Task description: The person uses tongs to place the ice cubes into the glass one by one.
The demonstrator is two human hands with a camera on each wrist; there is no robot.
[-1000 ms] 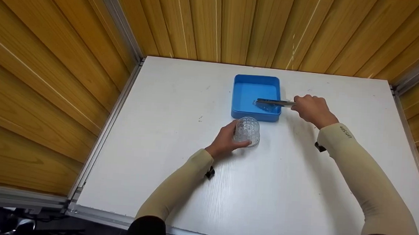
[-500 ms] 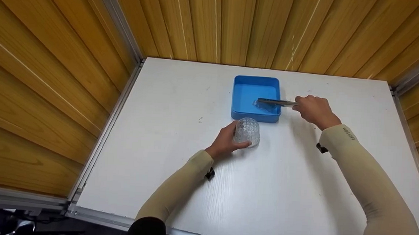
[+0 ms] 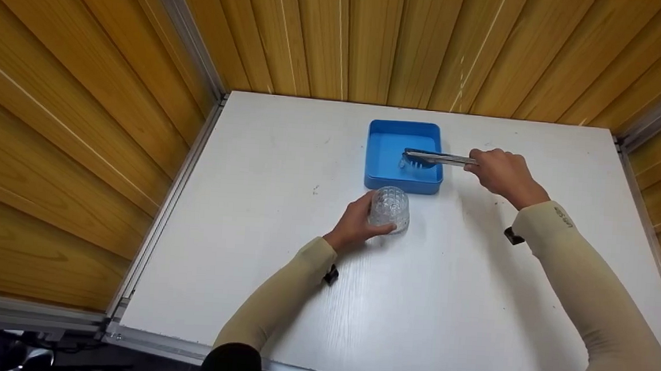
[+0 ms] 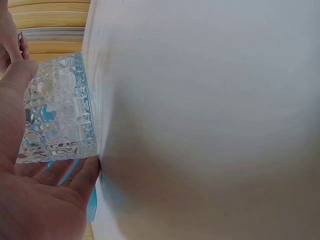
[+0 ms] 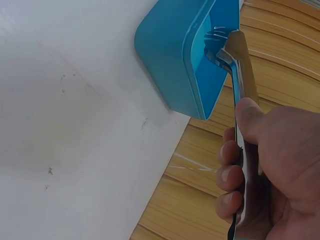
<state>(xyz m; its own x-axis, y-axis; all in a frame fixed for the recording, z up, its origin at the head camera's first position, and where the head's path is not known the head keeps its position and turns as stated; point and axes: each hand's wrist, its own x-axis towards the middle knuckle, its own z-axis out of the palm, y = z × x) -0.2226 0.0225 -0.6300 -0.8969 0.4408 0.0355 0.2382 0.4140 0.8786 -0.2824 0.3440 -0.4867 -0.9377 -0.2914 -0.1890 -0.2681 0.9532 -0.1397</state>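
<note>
My left hand (image 3: 357, 218) grips a clear cut-glass tumbler (image 3: 391, 206), thumb on its near side and fingers round the far side. The tumbler stands upright on the white table, just in front of a blue square box (image 3: 404, 186). In the left wrist view, the faceted wall of the glass (image 4: 60, 107) shows between thumb and fingers. My right hand (image 3: 503, 174) holds metal serving tongs (image 3: 447, 159) by the handles. One tongs arm ends in fork tines (image 5: 217, 36), the other in a flat blade (image 5: 239, 47); both ends are over the box's inside.
The box's walls rise around the tongs' ends, and its floor (image 3: 387, 143) is blue. A white table (image 3: 248, 215) carries everything. Wooden panels (image 3: 368, 38) stand behind and at both sides, with metal rails (image 3: 185, 33) at the corners.
My right hand has drawn slightly right, and the tongs have rolled and lifted a little, so their tines now show. My left hand and the tumbler stay in place.
</note>
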